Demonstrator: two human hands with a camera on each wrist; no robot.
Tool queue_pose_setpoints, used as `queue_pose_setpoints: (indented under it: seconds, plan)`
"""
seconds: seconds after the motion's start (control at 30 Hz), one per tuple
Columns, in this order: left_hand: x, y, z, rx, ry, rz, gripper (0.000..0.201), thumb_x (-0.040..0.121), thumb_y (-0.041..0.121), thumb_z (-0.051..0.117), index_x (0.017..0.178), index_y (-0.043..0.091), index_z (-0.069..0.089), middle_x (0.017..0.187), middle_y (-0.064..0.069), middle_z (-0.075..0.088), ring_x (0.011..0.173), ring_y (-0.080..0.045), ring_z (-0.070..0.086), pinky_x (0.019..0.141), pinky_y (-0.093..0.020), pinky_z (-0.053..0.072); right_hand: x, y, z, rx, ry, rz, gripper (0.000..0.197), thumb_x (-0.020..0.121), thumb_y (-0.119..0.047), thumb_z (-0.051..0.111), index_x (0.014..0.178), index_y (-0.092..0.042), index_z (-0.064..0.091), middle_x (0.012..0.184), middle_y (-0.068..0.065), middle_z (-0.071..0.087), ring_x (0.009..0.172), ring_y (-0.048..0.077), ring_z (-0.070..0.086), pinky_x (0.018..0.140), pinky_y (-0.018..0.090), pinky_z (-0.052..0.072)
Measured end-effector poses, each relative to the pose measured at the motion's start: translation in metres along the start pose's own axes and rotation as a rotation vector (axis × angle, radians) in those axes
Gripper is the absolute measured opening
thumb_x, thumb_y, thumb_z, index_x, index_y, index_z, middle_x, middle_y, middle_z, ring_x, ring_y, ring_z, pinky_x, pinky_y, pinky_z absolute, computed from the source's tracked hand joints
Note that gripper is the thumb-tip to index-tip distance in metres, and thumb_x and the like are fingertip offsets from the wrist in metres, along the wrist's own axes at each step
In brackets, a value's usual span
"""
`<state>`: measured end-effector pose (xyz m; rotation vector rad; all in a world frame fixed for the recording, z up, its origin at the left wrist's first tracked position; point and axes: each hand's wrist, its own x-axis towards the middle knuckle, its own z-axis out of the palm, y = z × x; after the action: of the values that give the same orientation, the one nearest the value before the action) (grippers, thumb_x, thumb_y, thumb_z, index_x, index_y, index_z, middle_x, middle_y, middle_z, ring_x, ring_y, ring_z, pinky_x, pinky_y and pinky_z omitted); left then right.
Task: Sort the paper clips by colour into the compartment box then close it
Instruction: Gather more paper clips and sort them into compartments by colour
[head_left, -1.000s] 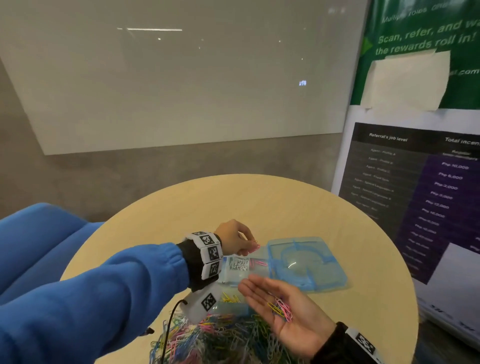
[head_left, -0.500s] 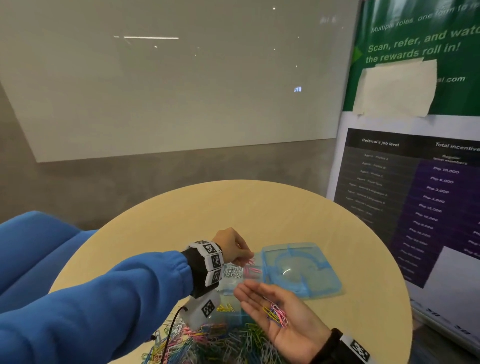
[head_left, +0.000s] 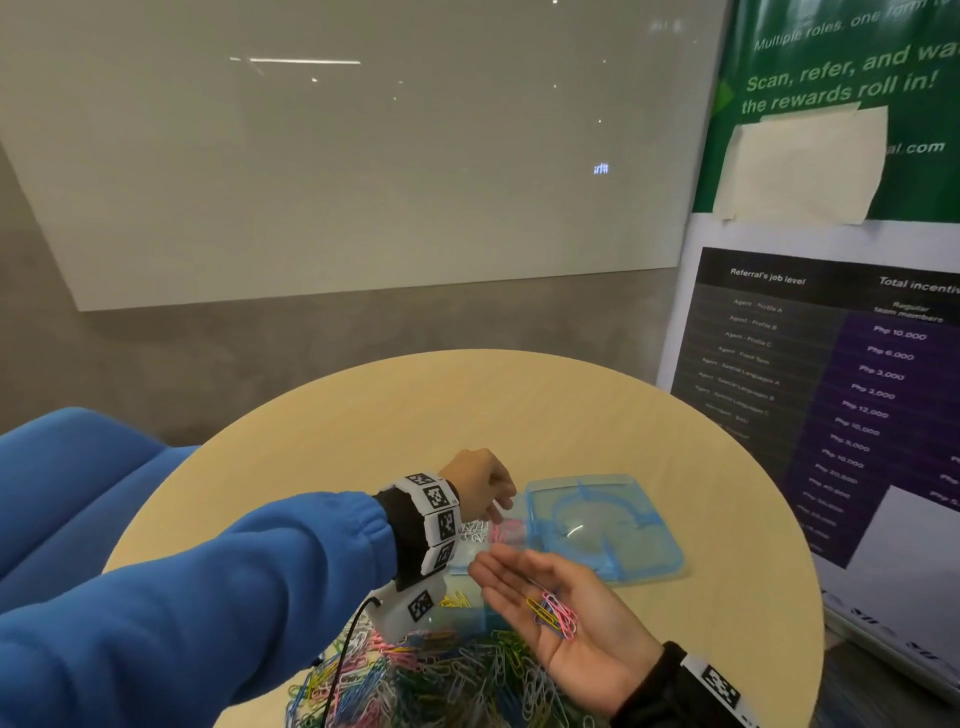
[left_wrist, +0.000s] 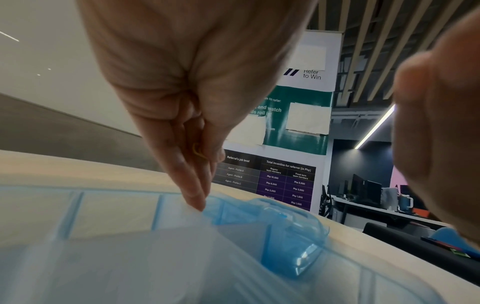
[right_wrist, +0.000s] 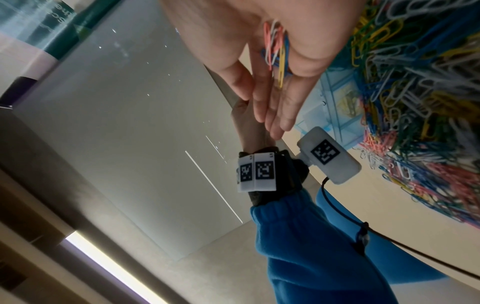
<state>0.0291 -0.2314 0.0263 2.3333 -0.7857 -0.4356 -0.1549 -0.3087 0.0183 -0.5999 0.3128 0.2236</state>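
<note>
Left wrist view shows the fingers (left_wrist: 182, 164) of the left hand (head_left: 480, 486) bunched together and pointing down, a yellow paper clip (left_wrist: 198, 151) pinched between fingertips and thumb — only a small curl of its wire shows. The fingertips hang just above the compartment box (left_wrist: 116, 236), at the corner of one pale cell beside a blue divider; whether they touch the rim cannot be told.

From the head camera that hand sits over the far part of the box, near a cell of pink clips (head_left: 506, 531) with a cell of white clips (head_left: 472, 530) next to it, and a cell of yellow clips (head_left: 456, 601) shows nearer the person, under the wrist camera. The box's blue lid (head_left: 605, 527) lies open and flat on the table to the right, joined along the box's edge.

The right hand (head_left: 566, 613) is held palm up with fingers straight and relaxed, just in front of the box. A small bunch of loose clips (head_left: 555, 613) — pink, yellow, blue and white — rests in the palm, cradled and not gripped.

Below both hands, at the near edge of the round wooden table (head_left: 467, 405), spreads a large mixed pile of paper clips (head_left: 441, 680) in many colours. A blue sleeve (head_left: 218, 587) covers the left forearm. A printed banner (head_left: 831, 312) stands to the right, beyond the table.
</note>
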Motion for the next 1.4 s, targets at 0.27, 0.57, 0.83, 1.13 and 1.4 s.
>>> queue_pose_setpoints:
  seconds: [0.27, 0.57, 0.83, 1.13, 1.4]
  plan:
    - [-0.035, -0.012, -0.025, -0.129, -0.014, 0.022, 0.025, 0.104, 0.012, 0.043, 0.108, 0.002, 0.066, 0.103, -0.012, 0.074, 0.085, -0.021, 0.073, 0.067, -0.018, 0.056, 0.004, -0.003, -0.008, 0.087, 0.034, -0.013, 0.049, 0.102, -0.025, 0.039, 0.105, 0.017, 0.065, 0.116, 0.032, 0.064, 0.104, 0.041, 0.065, 0.079, 0.048, 0.056]
    - [-0.077, -0.035, -0.043, -0.378, -0.111, -0.099, 0.036, 0.105, 0.024, 0.039, 0.113, 0.001, 0.066, 0.106, -0.011, 0.074, 0.096, -0.022, 0.072, 0.083, -0.027, 0.058, 0.007, -0.002, -0.011, 0.111, 0.038, -0.012, 0.058, 0.104, -0.033, 0.034, 0.107, 0.017, 0.064, 0.118, 0.032, 0.063, 0.107, 0.042, 0.063, 0.081, 0.051, 0.053]
    - [-0.111, -0.014, -0.033, 0.040, 0.156, 0.342, 0.023, 0.100, 0.027, 0.052, 0.111, 0.020, 0.071, 0.099, 0.012, 0.073, 0.091, 0.002, 0.066, 0.076, -0.017, 0.053, 0.005, -0.001, -0.007, 0.112, 0.067, -0.027, 0.069, 0.099, -0.048, 0.036, 0.124, 0.014, 0.054, 0.124, 0.031, 0.060, 0.121, 0.041, 0.056, 0.108, 0.048, 0.040]
    - [-0.124, -0.009, 0.007, 0.289, 0.042, 0.621, 0.014, 0.093, 0.038, 0.062, 0.103, 0.029, 0.066, 0.104, 0.012, 0.054, 0.092, 0.005, 0.051, 0.083, -0.026, 0.049, 0.000, 0.004, -0.001, 0.153, -0.005, -0.034, 0.074, 0.093, -0.056, 0.039, 0.109, 0.011, 0.067, 0.090, 0.017, 0.061, 0.077, 0.027, 0.061, 0.074, 0.034, 0.043]
    - [-0.121, -0.010, -0.012, 0.362, 0.172, 0.504, 0.009, 0.095, 0.038, 0.060, 0.095, 0.030, 0.065, 0.094, 0.017, 0.062, 0.079, 0.002, 0.055, 0.069, -0.016, 0.044, 0.005, 0.003, -0.008, 0.124, 0.119, -0.096, 0.070, 0.097, -0.052, 0.039, 0.124, 0.011, 0.055, 0.124, 0.026, 0.062, 0.120, 0.036, 0.056, 0.109, 0.045, 0.037]
